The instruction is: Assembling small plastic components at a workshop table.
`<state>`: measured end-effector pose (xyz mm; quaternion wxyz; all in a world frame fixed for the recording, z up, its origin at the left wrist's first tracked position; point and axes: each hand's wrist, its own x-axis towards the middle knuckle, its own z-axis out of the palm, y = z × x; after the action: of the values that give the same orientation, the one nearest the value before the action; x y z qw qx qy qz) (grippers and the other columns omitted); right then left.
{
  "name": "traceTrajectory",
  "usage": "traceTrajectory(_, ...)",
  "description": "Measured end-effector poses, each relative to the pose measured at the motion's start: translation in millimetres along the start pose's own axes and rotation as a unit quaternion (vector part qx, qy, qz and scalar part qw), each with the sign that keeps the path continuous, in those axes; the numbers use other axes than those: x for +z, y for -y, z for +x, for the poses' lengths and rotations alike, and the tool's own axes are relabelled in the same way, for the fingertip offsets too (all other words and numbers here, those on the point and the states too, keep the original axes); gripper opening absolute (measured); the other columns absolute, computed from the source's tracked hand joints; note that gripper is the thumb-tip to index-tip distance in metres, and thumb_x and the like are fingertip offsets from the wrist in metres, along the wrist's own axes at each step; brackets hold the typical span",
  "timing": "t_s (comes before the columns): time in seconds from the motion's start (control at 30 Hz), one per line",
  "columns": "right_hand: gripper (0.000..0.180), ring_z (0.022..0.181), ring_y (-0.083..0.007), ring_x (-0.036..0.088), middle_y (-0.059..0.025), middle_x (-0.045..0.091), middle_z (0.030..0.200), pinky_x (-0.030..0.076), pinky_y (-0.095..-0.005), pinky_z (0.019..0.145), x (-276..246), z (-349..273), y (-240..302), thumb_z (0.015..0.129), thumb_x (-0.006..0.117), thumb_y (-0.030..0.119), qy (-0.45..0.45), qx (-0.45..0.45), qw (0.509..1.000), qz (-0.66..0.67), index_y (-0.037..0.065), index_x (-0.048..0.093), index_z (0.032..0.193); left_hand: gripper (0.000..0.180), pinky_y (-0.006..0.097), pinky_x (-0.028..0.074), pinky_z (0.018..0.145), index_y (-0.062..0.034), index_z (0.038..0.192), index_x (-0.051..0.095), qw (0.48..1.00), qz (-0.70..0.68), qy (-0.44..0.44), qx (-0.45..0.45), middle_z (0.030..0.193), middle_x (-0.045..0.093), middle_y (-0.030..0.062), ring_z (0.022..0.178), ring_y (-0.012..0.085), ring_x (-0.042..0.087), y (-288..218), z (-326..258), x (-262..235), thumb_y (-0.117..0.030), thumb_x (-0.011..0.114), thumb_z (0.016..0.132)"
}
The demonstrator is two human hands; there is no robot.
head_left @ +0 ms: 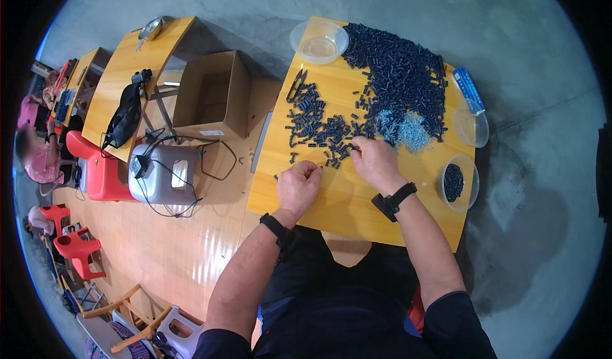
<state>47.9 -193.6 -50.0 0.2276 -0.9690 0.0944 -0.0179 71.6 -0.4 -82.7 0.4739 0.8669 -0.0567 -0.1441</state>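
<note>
My left hand (298,186) is closed above the near part of the yellow table (347,205), a tiny dark tip showing at its finger and thumb; what it grips is too small to name. My right hand (377,163) is closed in a pinch at the near edge of a loose group of small black cylindrical pieces (309,118); its fingertips hide what they hold. Beyond it spreads a large heap of similar black pieces (401,63). Small light-blue pieces (414,133) lie at that heap's near side. Black thread snips or tweezers (296,85) rest at the table's left.
A clear plastic bowl (319,58) stands at the far left corner. On the right are a bowl of black pieces (453,182), another clear bowl (479,129) and a blue box (468,90). Left of the table are a cardboard box (237,98) and a grey stool (150,184) with cables.
</note>
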Motion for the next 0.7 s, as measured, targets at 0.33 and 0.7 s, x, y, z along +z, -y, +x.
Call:
traceTrajectory(0.33, 0.013, 0.068, -0.0372, 0.063, -0.0175, 0.063, 0.068, 0.049, -0.0484, 0.062, 4.5, 4.0, 3.0, 0.082, 0.059, 0.018, 0.009, -0.004, 1.000, -0.029, 0.005, 0.059, 0.079, 0.019, 0.035, 0.052, 0.065, -0.0059, 0.083, 0.069, 1.000, -0.003, 0.001, -0.011, 0.071, 0.067, 0.0116, 0.067, 0.0263, 0.066, 0.7, 1.3, 0.8, -0.024, 0.065, 0.079)
traceTrajectory(0.7, 0.012, 0.056, -0.0151, 0.061, -0.0078, 0.061, 0.066, 0.050, -0.0308, 0.051, 1.3, -5.1, 2.0, 0.090, 0.057, 0.013, -0.012, 0.107, 0.911, 0.398, 0.001, 0.056, 0.085, 0.018, 0.034, 0.052, 0.066, -0.0053, 0.083, 0.069, 1.000, -0.013, -0.010, -0.001, 0.073, 0.067, 0.0121, 0.068, 0.0260, 0.066, 1.4, 0.4, 1.6, -0.023, 0.065, 0.079)
